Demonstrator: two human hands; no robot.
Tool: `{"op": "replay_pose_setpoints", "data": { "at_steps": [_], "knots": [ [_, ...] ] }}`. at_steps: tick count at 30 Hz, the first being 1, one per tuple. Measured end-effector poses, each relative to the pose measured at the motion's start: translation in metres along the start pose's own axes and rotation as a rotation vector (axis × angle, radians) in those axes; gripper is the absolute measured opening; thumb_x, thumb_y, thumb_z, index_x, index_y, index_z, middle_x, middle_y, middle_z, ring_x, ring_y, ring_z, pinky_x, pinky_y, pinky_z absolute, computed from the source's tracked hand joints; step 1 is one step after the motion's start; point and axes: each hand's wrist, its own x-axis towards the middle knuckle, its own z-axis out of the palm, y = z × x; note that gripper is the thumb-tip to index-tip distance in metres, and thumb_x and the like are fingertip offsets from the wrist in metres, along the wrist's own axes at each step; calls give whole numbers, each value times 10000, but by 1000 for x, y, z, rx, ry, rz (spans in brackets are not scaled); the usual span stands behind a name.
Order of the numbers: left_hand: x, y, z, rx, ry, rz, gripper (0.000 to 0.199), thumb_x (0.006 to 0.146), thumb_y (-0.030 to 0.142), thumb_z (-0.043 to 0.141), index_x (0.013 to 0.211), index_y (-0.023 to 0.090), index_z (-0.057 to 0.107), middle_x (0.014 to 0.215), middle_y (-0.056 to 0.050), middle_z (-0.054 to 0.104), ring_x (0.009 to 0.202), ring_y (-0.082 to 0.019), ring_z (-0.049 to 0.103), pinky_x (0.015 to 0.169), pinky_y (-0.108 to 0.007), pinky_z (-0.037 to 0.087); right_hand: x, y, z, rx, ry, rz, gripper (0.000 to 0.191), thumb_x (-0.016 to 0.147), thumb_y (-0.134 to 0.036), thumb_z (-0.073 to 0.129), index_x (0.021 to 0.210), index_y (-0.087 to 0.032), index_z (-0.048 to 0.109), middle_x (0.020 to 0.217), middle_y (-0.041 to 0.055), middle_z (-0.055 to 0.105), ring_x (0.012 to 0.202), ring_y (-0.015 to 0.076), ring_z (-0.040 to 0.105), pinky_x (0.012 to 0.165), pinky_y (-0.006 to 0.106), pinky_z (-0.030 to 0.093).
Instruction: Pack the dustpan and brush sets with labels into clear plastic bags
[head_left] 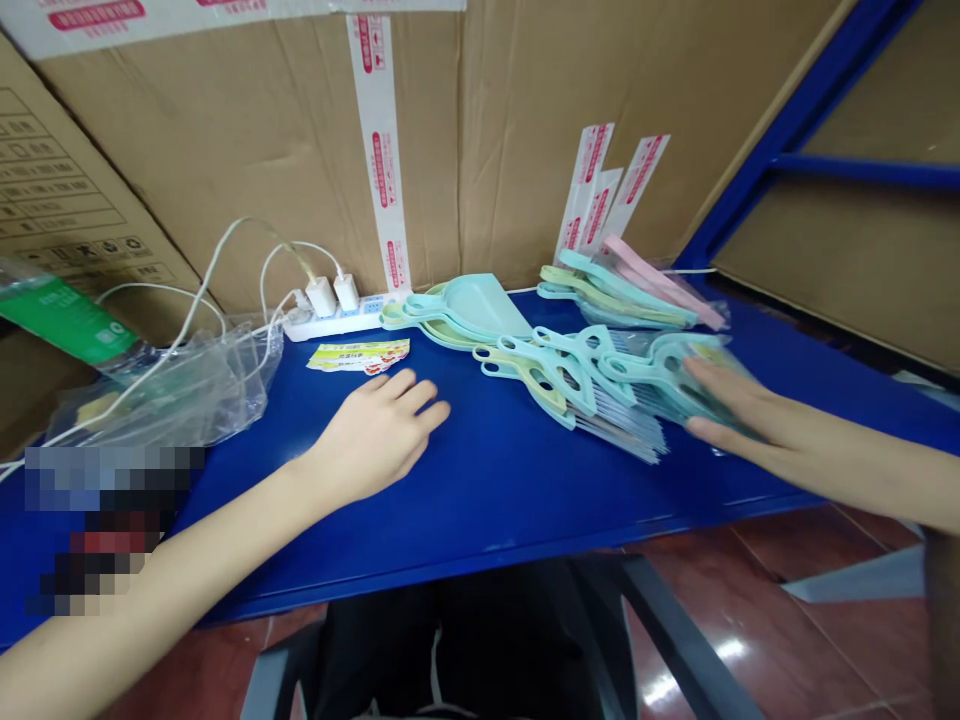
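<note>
My left hand (386,430) rests over the blue table (465,510), palm down, fingers slightly curled and apart, holding nothing. Just beyond its fingertips lie some printed yellow-and-white slips (360,354). At the right, my right hand (731,400) is blurred, fingers spread, touching or just over a bagged mint dustpan-like piece (667,365). Left of that hand several mint and yellow-green brushes (551,375) lie overlapped, bristles toward the lower right. Behind them are stacked mint dustpans (480,305), and a pile of mint, yellow-green and pink pieces (630,290), partly in clear plastic.
A white power strip (337,318) with plugged chargers and loose cables sits at the back left. Clear plastic bags (225,390) and a green-labelled bottle (67,318) lie at the left. Cardboard (502,130) stands behind; a blue metal frame (810,100) rises at the right.
</note>
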Motion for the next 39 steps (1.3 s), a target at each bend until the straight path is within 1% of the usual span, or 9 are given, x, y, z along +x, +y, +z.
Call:
{"op": "replay_pose_setpoints", "data": {
  "at_steps": [3,7,12,16,19,24,27,32,39],
  "knots": [
    [43,3,6,-14,-49,-31,285,902,180,561,1179,132,612,1057,-115,683,973,-269,611,774,-375,496,14,-25,-1,90,-65,-85,768,779,-669,572,1380,-192,589,1505,170,479,1422,355,380,1194,452,269],
    [95,2,18,-88,-151,-78,550,885,248,653,1371,81,456,1249,-178,630,1151,-300,553,902,-385,437,54,-51,4,104,-69,-240,533,857,-561,523,1240,-226,683,1407,127,594,1328,346,513,1140,491,358],
    [127,-7,31,-246,-255,-57,583,853,293,713,1336,92,453,1218,-162,651,1139,-293,547,901,-368,417,107,-55,18,36,-79,-257,285,706,-408,728,907,-208,760,1051,149,753,1103,427,641,999,579,453],
    [134,-9,34,-315,-301,-34,560,830,307,745,1266,91,468,1137,-134,676,1053,-267,589,847,-331,427,113,-51,23,-72,-20,-373,172,759,-365,647,832,-240,740,891,107,751,981,391,667,898,533,504],
    [137,-7,35,-307,-325,-46,548,814,271,761,1238,82,470,1087,-126,689,1030,-264,603,825,-322,436,104,-52,24,-126,18,-424,210,805,-331,568,881,-232,737,890,123,740,920,372,661,850,525,516],
    [140,-1,38,-280,-400,-87,449,835,209,729,1184,50,495,1066,-164,695,1029,-276,614,815,-329,458,96,-57,24,-110,31,-414,205,822,-281,558,885,-200,735,917,163,716,937,391,642,885,570,485],
    [140,-1,38,-277,-446,-82,365,884,200,665,1175,46,506,1090,-167,693,1027,-255,620,839,-316,468,96,-58,23,-14,77,-423,146,820,-305,590,866,-244,715,890,131,699,972,381,631,899,545,481],
    [132,-4,32,-257,-516,-53,323,885,165,626,1168,39,532,1107,-178,694,1078,-260,604,900,-319,465,93,-62,19,30,168,-579,209,880,-339,490,937,-224,655,943,120,696,993,343,634,873,556,509],
    [114,-6,29,-241,-552,-35,488,873,52,539,1349,-17,457,1313,-219,607,1242,-282,525,1024,-338,400,89,-77,22,43,297,-716,219,959,-312,430,1046,-197,594,1028,129,689,1005,302,642,841,519,528]
  ]
}}
